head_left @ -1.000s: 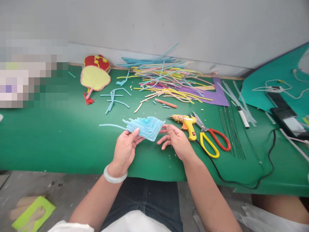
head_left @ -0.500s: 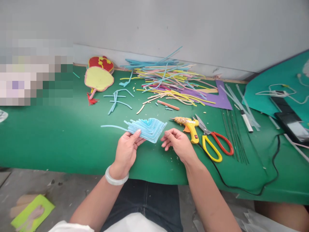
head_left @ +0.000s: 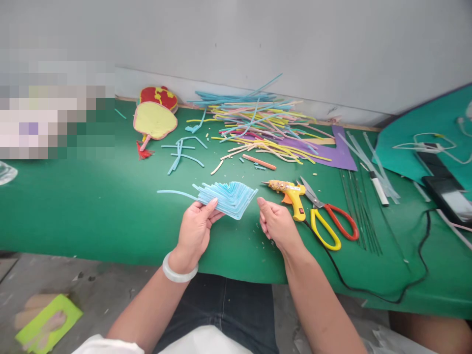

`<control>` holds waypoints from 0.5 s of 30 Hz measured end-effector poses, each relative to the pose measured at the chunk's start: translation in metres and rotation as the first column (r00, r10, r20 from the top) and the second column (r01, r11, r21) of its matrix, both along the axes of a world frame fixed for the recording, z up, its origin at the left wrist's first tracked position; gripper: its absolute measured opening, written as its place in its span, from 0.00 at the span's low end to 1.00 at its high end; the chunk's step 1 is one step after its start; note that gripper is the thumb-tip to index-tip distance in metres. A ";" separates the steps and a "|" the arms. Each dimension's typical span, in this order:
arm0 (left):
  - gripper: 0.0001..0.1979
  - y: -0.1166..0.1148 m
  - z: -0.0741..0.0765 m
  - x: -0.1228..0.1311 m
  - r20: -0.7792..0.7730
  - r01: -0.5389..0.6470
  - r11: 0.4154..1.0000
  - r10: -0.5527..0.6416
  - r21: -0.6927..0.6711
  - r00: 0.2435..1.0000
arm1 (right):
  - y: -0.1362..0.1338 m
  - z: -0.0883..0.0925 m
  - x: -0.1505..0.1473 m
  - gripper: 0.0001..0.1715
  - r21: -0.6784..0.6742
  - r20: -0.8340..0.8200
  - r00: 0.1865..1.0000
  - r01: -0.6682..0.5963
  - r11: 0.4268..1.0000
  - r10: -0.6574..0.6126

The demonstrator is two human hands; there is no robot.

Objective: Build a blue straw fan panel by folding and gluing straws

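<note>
My left hand (head_left: 198, 223) is closed on a piece made of light blue pipe cleaners (head_left: 234, 199), bent into nested V shapes side by side. The thumb lies on top and the fingers are underneath. One long blue strand sticks out to the left of it. Just right of the piece's tip, apart from it, is my right hand (head_left: 275, 219), its fingers curled in and thumb up, with nothing visible in them. A yellow hot glue gun (head_left: 291, 194) lies beyond my right hand, its nozzle pointing left. Scissors (head_left: 324, 211) with one yellow and one red handle rest beside it.
Behind lies a heap of coloured pipe cleaners (head_left: 254, 118) on purple sheet (head_left: 342, 147). Loose blue pieces (head_left: 180, 155) and fan-shaped crafts (head_left: 155, 120) are at left. Right are thin wires (head_left: 363, 216), a white marker (head_left: 379, 189), clear sticks (head_left: 383, 169) and a black cord (head_left: 398, 300).
My right hand has drawn slightly right, away from the blue piece, and its fingers have curled in. My left hand keeps its hold. The whole view has shifted slightly.
</note>
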State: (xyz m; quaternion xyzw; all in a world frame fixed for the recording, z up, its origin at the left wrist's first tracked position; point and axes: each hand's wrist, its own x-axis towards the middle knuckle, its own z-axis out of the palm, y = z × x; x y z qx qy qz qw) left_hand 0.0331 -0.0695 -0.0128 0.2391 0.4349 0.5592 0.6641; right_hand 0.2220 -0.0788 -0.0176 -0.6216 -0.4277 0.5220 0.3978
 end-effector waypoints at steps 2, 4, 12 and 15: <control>0.16 0.000 0.000 0.000 0.001 -0.001 1.000 0.001 -0.003 1.000 | 0.001 0.001 0.000 0.36 0.012 0.000 1.000 0.007 1.000 -0.007; 0.16 0.000 0.000 0.000 0.003 0.002 1.000 -0.002 -0.001 1.000 | 0.001 0.001 -0.001 0.33 0.055 -0.040 0.999 0.013 0.998 -0.011; 0.19 0.000 0.000 0.000 -0.041 0.006 1.000 -0.006 0.005 0.999 | 0.002 -0.003 0.002 0.32 0.119 0.051 0.997 0.055 0.991 -0.062; 0.21 0.001 -0.001 0.001 -0.105 0.002 1.000 -0.002 0.003 0.994 | 0.004 -0.007 0.003 0.27 0.198 0.110 0.986 0.101 0.975 -0.124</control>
